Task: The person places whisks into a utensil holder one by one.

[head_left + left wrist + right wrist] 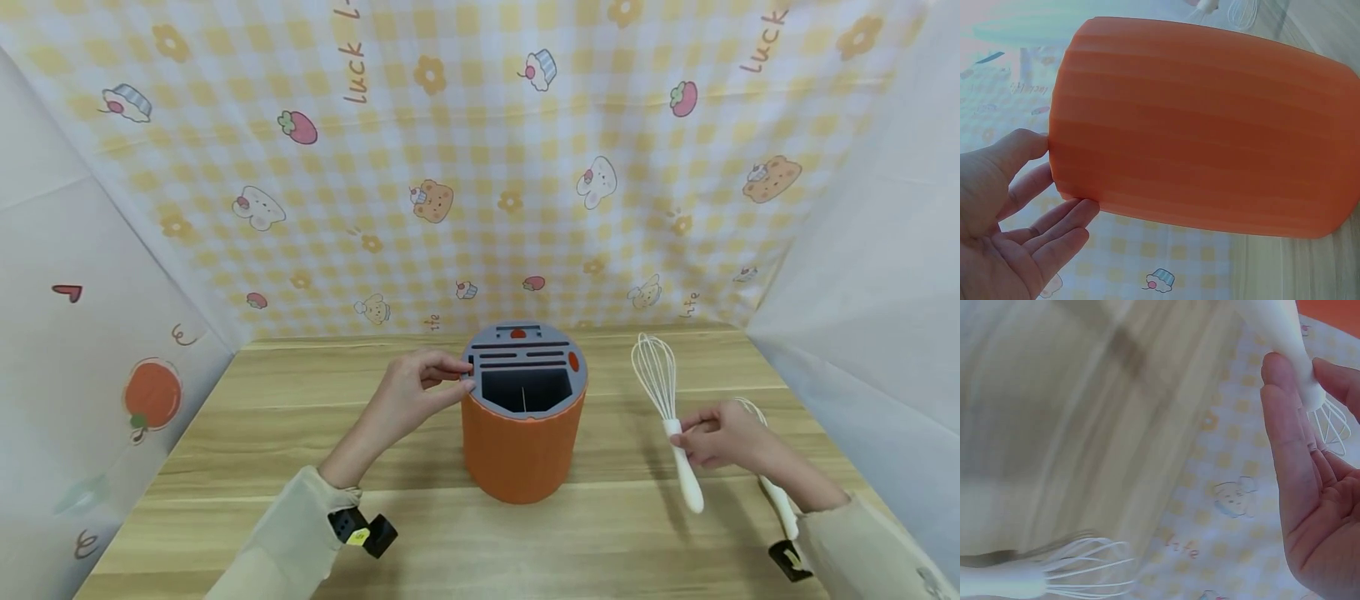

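Note:
An orange utensil holder [522, 454] with a grey slotted lid [551, 400] stands upright on the wooden table. My left hand [420, 387] holds its left rim, thumb and fingertips set at the edge; the left wrist view shows the ribbed orange side [1204, 125] beyond the fingers. On the right, my right hand [723, 437] pinches a white whisk [688, 479] at the upper end of its handle, wires pointing away. A second white whisk [780, 504] lies further right, partly hidden behind my right hand and forearm; its wires show in the right wrist view.
Behind the table [300, 467] hangs a yellow checked cloth [480, 150] printed with bears, strawberries and cupcakes. White sheets close off the left side [90, 217] and the right side [862, 275]. The lid has narrow slots and one large opening in front.

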The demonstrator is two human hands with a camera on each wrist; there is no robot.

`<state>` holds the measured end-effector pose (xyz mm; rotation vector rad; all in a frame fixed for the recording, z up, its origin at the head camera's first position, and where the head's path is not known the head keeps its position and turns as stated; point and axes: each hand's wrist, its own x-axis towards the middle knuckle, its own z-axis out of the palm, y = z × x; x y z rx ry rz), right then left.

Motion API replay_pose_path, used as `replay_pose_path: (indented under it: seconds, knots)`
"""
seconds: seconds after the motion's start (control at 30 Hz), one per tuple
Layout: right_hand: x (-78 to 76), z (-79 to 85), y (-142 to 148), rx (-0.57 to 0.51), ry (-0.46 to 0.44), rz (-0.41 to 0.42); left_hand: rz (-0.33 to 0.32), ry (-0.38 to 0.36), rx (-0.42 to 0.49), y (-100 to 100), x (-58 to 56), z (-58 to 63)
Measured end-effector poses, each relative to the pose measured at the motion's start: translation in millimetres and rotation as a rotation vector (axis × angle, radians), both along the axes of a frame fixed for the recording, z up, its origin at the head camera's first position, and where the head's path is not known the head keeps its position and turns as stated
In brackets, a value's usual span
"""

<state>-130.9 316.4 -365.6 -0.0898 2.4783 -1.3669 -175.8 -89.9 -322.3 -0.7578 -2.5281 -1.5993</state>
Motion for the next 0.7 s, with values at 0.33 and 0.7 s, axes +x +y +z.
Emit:
replay_pose_path:
  seconds: [0.33,0.7]
  knots:
    - [-12.5,28.8,-23.3,-0.010,0.037,0.053,-0.005,-0.002,0.015,1.3,-1.2,-0.8]
    - [-22.7,66.2,-43.7,0.028,0.118,0.080,0.005,-0.007,0.005,0.9,1.2,1.8]
